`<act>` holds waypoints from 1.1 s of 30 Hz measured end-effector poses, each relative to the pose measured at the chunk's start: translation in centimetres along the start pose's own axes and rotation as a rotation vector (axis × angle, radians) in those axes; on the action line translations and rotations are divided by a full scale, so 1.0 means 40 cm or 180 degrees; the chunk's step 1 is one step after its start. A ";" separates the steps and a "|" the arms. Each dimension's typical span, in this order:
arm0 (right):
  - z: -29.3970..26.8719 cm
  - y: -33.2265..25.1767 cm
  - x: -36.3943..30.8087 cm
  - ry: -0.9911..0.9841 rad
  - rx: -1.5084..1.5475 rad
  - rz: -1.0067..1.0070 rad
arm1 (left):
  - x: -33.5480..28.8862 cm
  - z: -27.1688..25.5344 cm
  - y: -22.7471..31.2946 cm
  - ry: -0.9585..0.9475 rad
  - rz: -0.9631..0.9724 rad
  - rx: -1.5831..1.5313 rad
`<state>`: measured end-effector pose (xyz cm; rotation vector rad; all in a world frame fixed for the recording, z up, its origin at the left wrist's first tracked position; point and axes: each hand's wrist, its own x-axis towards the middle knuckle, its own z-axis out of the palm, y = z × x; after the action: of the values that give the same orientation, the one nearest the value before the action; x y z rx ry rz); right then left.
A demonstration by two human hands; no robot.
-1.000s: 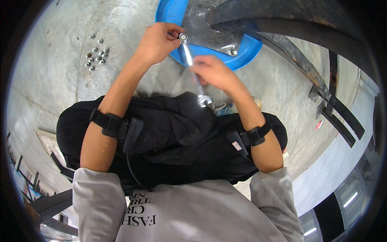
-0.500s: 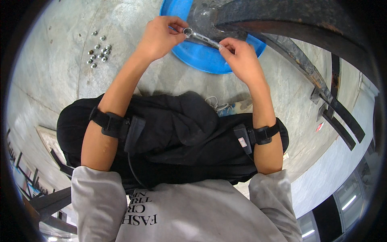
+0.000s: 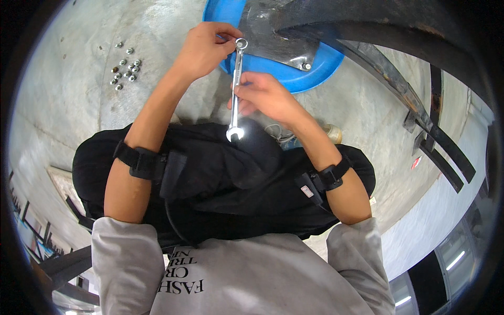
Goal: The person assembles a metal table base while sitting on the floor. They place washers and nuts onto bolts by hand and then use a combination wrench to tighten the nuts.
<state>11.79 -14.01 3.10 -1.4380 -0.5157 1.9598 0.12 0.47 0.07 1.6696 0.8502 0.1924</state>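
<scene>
My right hand (image 3: 265, 97) is closed around the shaft of a silver combination wrench (image 3: 237, 79), slightly blurred. The wrench's ring end sits over a fastener at the left front corner of a dark metal base plate (image 3: 286, 50). Its open-jaw end points back toward my knees. At the ring end, my left hand (image 3: 210, 50) is closed, thumb and fingertips against the ring; the fingers partly hide each other. Another nut (image 3: 306, 66) shows on the plate's right front corner. Beneath the plate lies a round blue tray (image 3: 294, 84).
Several loose shiny nuts (image 3: 127, 73) are scattered on the concrete floor to the left. A thick dark curved metal piece (image 3: 378, 26) rises from the plate, and bent metal legs (image 3: 399, 86) stretch to the right. My black-clad knees (image 3: 226, 157) are close below my hands.
My right hand has swung the wrench's free end from the right toward me, turning it about the ring end. My left hand has stayed at the ring. The right-corner nut has come into view.
</scene>
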 end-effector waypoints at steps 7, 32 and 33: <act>0.006 0.026 0.026 0.0174 -0.0070 0.0018 | -0.008 -0.001 0.015 -0.0093 -0.0114 0.0252; 0.009 -0.008 0.009 0.0166 0.0180 0.0412 | -0.004 0.009 -0.007 0.0068 -0.0066 0.0328; 0.006 -0.001 0.012 0.0175 0.0134 0.0403 | -0.004 0.010 -0.005 0.0061 -0.0061 0.0324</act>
<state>11.46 -13.64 2.86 -1.5260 -0.3645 2.0105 0.13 0.07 -0.16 1.7562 0.9029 0.1542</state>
